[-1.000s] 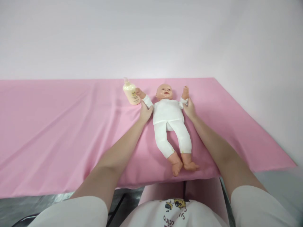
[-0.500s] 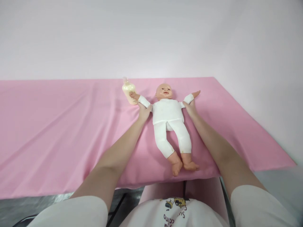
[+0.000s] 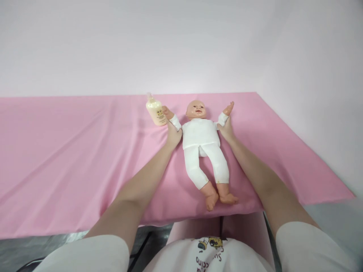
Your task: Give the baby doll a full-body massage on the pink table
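A baby doll (image 3: pixel 201 132) in a white suit lies on its back, its head toward the wall and its bare feet toward me. My left hand (image 3: pixel 174 134) is closed around the doll's arm on the left side. Around the opposite arm, my right hand (image 3: pixel 226 129) is closed in the same way, thumb on the sleeve. Both doll arms are raised outward, with the small hands angled up. Some of my fingers are hidden behind the sleeves. Just beyond my left hand lies a lotion bottle (image 3: pixel 155 111) with pale contents and a printed label, partly covered by the doll's hand.
A pink cloth (image 3: pixel 70 162) with folds covers the table, its front edge close to my body. Behind and to the right stands a white wall (image 3: pixel 181 45). Grey floor shows at the lower left.
Both doll arms have swung upward and inward in my hands. More of the bottle's label shows now. The doll's body and legs have stayed in place.
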The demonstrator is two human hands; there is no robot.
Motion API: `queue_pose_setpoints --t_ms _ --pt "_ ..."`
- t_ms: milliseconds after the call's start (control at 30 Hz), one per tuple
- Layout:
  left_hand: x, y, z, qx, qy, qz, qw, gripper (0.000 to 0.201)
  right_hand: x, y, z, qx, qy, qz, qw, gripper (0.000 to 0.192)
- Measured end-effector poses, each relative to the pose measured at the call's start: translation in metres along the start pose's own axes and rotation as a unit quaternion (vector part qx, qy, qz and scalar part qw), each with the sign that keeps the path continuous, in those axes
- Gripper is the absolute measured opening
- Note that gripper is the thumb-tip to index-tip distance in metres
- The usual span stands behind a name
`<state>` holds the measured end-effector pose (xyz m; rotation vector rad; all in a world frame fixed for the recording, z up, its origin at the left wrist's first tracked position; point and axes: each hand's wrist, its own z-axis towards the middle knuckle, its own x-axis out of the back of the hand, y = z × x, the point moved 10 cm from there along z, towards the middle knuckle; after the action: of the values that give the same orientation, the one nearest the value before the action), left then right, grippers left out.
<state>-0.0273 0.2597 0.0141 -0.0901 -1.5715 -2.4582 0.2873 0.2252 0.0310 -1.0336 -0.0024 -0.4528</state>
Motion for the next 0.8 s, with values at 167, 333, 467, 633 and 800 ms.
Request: queue_pose_setpoints --t_ms 167,333,467,633,800 --pt "-0.009 0.026 -0.004 -0.06 -0.028 0.058 0.996 0.077 -0.006 -0.004 -0.004 -0.001 -0.029 -0.014 0.999 0.069" --pt "-0.021 0.026 -0.005 -0.064 -0.096 0.091 0.989 0.063 -0.019 -0.008 -0.002 0.043 -0.077 -0.091 0.992 0.056" --pt "-0.021 0.029 -0.005 -0.078 -0.098 0.098 0.987 0.065 -0.022 -0.012 -0.003 0.064 -0.085 -0.107 0.989 0.061" --pt "-0.02 0.03 -0.005 -0.074 -0.093 0.104 0.987 0.068 -0.021 -0.014 -0.003 0.07 -0.079 -0.114 0.988 0.063" --pt "-0.017 0.027 -0.004 -0.062 -0.073 0.098 0.991 0.06 -0.018 -0.009 -0.003 0.051 -0.062 -0.097 0.992 0.053"
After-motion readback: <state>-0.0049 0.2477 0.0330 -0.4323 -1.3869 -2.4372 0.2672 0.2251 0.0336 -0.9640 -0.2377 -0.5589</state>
